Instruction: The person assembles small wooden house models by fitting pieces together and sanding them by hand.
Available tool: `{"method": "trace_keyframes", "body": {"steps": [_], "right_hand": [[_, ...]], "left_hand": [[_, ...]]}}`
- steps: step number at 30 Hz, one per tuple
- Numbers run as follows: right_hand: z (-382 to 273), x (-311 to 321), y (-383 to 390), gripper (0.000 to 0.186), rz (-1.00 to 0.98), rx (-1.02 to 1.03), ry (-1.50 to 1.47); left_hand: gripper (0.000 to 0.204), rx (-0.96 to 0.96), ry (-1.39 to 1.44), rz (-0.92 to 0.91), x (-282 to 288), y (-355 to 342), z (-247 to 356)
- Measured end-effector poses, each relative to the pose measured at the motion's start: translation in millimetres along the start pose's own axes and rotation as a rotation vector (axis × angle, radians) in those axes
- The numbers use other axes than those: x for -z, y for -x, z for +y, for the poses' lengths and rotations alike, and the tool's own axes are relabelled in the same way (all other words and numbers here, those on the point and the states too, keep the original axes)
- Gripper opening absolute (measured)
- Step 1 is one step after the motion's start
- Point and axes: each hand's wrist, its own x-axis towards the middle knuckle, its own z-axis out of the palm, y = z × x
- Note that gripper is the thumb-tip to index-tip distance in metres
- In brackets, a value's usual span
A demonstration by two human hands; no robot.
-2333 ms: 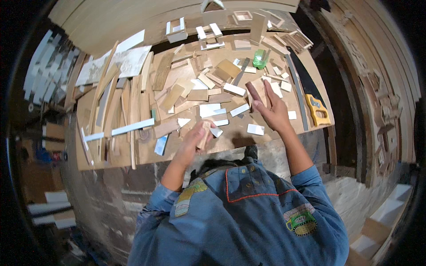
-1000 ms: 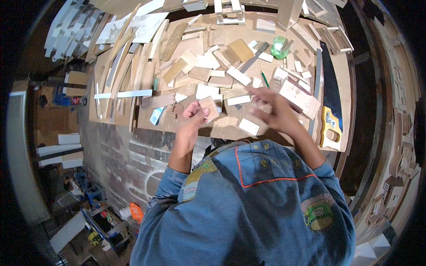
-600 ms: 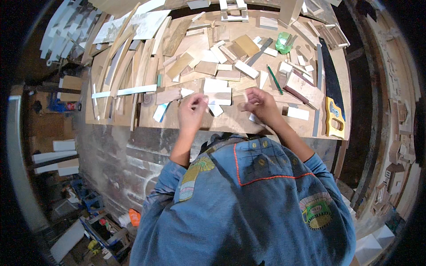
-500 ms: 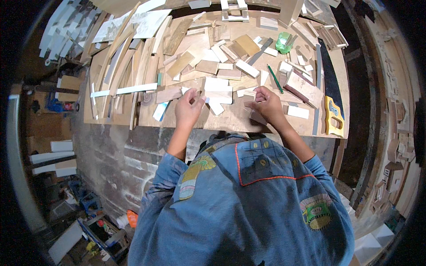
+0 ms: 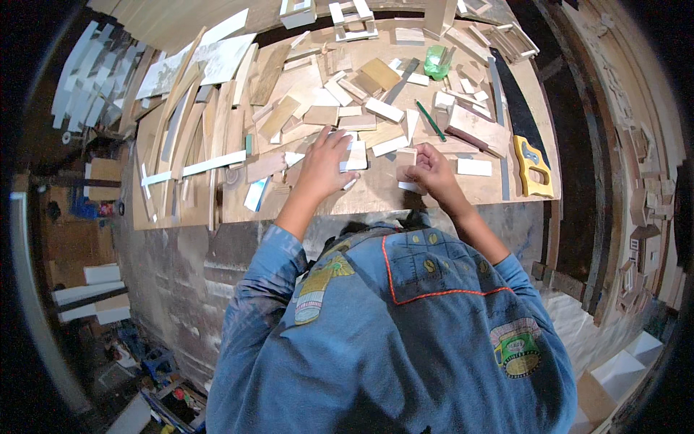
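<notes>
Left hand: the left hand is spread, fingers reaching to the far side and thumb at the near side of a white block; whether it presses or grips is hard to tell, since the palm hides part of the contact.
Right hand: the right hand pinches a small tan tile between thumb and bent fingers.
Tile: at the near middle of the bench, right of the white block and apart from it; held by its right side, probably so that its face and left edge remain in sight.
White block: within the left hand's span, perhaps covered this way so that it can be steadied or picked up.
Between the hands: a white strip lies aslant, just beyond the tile.
Right: a white bar, then a thick plank with a brown edge; a green pencil lies left of the plank, seemingly left within easy reach.
Far right: a grey strip runs beside the saw, whose yellow handle faces near, likely for a ready grasp.
Left: a wood block, a blue-white piece, then long slats crossed by a white slat.
In the way: a heap of offcuts crowds the ground beyond both hands, leaving little room that way.
Far: a green cup-like thing and an open frame.
</notes>
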Motion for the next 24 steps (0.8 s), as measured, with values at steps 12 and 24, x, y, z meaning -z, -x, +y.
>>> {"method": "trace_keyframes", "body": {"steps": [12,24], "right_hand": [[-21.3,6.8,18.8,0.026,-0.173,-0.162,-0.034],[-81.7,-19.3,-0.4,0.031,-0.066,0.404,0.356]], "left_hand": [[0.063,-0.018,0.056,-0.035,14.2,-13.9,-2.1],[0.065,0.178,1.507,-0.151,44.0,-2.3,28.1]]}}
